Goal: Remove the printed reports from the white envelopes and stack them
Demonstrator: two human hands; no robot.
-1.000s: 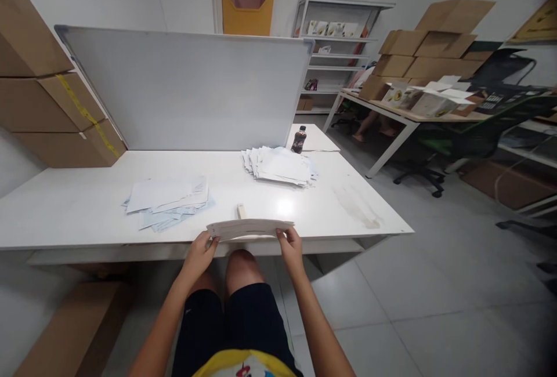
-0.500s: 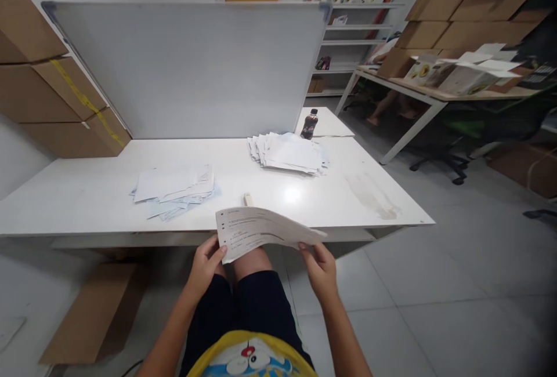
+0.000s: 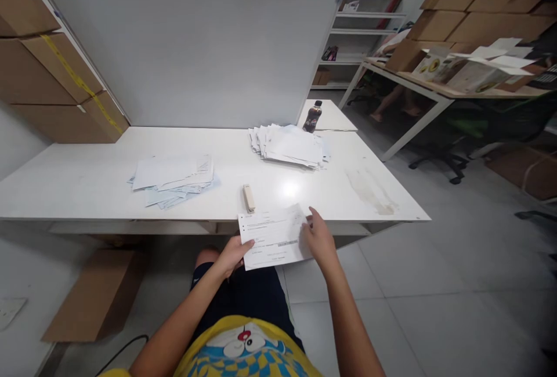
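A small stack of printed paper sheets (image 3: 272, 240), with punched holes along its left edge, is held in front of me at the table's front edge. My left hand (image 3: 234, 256) grips its left side, thumb on top and fingers underneath. At the right edge is my right hand (image 3: 319, 239), its thumb side against the paper and one finger raised; its other fingers are largely hidden. Just beyond the sheets, a beige stapler (image 3: 248, 198) lies on the white table (image 3: 108, 203).
One loose pile of papers (image 3: 167, 177) lies on the left, a thicker pile (image 3: 289, 146) at the back right. Behind that stands a dark drink bottle (image 3: 312, 117). A whiteboard (image 3: 191, 52) leans along the back, beside cardboard boxes (image 3: 65, 87). A person's legs show under the far desk (image 3: 413, 84).
The curved sheets have flattened and shifted right. My left hand has moved right with them, and my right hand has come up along their right edge. The stapler shows more fully.
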